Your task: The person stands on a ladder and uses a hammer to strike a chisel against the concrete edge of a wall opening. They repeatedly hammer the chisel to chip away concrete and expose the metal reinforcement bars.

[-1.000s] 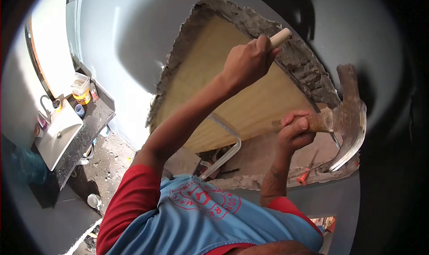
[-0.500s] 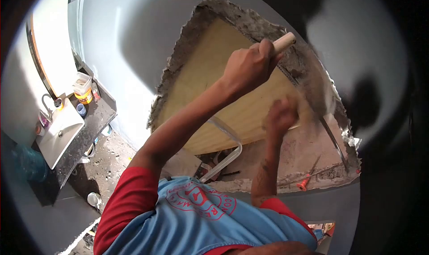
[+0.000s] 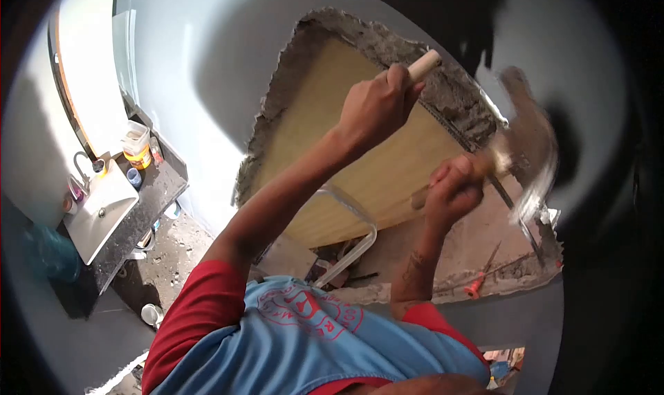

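Note:
My left hand [image 3: 377, 108] is closed round a pale wooden handle [image 3: 426, 64], whose end sticks out past my thumb. Whatever is on its other end is hidden. Lower and to the right, my right hand [image 3: 455, 186] grips the wooden shaft of a hammer. The hammer's head [image 3: 531, 149] is smeared by motion beside the right edge of a jagged wall opening [image 3: 443, 84]. Inside the opening stands a yellowish board [image 3: 325, 111]. A dark ridged metal bar [image 3: 510, 200] runs along the broken right side.
An orange-handled screwdriver [image 3: 474, 286] lies on the opening's lower ledge. A bent, whitish tube [image 3: 363, 239] rises near my shirt. To the left are a white sink [image 3: 97, 222], a dark counter [image 3: 162, 173] with containers, and a floor [image 3: 176, 246] strewn with rubble.
My right hand has swung up and rightward with the hammer, whose head now shows beyond the opening's edge. My left hand keeps its hold on the handle. The view has shifted slightly.

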Action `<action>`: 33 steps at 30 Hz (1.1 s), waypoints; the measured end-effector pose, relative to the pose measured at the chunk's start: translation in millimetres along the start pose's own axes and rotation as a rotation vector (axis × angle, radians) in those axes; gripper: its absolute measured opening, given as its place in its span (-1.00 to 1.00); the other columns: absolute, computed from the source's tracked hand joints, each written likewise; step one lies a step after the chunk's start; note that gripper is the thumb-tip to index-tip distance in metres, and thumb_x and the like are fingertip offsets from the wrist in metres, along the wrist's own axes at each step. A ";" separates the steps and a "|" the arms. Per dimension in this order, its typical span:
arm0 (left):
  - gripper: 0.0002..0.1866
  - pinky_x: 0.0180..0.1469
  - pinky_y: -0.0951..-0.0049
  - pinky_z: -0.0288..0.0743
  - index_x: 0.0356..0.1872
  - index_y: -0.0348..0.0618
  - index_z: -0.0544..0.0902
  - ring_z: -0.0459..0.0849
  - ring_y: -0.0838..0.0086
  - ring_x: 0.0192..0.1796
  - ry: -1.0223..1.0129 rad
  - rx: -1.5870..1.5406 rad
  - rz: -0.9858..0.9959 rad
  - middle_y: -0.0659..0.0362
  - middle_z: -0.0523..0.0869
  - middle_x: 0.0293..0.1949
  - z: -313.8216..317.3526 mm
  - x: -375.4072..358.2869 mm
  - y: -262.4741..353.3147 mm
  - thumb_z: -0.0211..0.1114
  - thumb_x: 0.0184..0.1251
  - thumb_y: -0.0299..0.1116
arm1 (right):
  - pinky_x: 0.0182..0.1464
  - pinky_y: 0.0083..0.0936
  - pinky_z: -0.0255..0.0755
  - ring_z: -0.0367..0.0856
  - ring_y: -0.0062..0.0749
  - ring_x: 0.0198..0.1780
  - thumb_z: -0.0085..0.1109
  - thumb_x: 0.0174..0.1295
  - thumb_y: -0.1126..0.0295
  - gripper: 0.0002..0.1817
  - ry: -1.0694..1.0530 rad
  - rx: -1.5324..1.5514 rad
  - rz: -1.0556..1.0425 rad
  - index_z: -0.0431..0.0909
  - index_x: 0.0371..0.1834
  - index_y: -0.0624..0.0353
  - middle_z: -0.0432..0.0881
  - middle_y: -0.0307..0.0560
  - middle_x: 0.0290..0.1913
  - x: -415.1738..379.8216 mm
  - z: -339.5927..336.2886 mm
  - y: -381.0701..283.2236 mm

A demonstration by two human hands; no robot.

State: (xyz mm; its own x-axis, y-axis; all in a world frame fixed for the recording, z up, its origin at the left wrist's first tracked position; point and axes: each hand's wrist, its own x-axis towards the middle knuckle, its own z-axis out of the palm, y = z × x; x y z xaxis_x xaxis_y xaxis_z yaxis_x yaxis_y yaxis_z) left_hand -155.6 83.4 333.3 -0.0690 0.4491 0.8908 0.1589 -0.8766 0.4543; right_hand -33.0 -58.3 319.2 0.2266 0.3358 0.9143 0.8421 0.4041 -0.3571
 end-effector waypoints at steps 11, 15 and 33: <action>-0.64 -0.56 0.02 0.47 -0.33 -0.24 0.38 0.63 -0.08 -0.55 -0.037 0.020 -0.047 -0.11 0.63 -0.54 -0.3 -6.5 7.0 0.16 0.45 -0.11 | -0.56 -0.44 0.33 0.45 -0.47 -0.61 -0.05 0.47 0.24 -0.66 0.030 0.049 -0.081 0.40 -0.42 0.24 0.44 -0.14 -0.60 -9.2 -3.3 7.0; -0.64 -0.56 0.01 0.47 -0.33 -0.26 0.39 0.62 -0.08 -0.56 -0.042 0.003 -0.054 -0.12 0.62 -0.55 -1.4 -4.3 8.1 0.16 0.45 -0.13 | -0.54 -0.41 0.35 0.45 -0.37 -0.61 -0.10 0.47 0.19 -0.63 0.193 0.169 -0.395 0.42 -0.45 0.21 0.44 -0.14 -0.61 -8.0 8.5 7.5; -0.66 -0.55 0.03 0.45 -0.32 -0.28 0.43 0.62 -0.12 -0.54 -0.005 -0.020 -0.055 -0.16 0.61 -0.58 1.6 -4.5 11.8 0.19 0.45 -0.16 | -0.45 -0.32 0.44 0.62 -0.25 -0.54 0.21 0.36 0.29 -0.64 -0.006 -0.303 -0.066 0.52 -0.48 0.40 0.62 0.07 -0.56 18.1 -10.9 -12.6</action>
State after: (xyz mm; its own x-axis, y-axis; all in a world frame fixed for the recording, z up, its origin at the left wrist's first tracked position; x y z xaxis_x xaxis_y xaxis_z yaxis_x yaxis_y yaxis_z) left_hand -151.9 71.4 334.6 -0.0724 0.4974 0.8645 0.1349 -0.8539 0.5026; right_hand -34.2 -66.5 342.4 0.1645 0.3223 0.9322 0.9627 0.1532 -0.2229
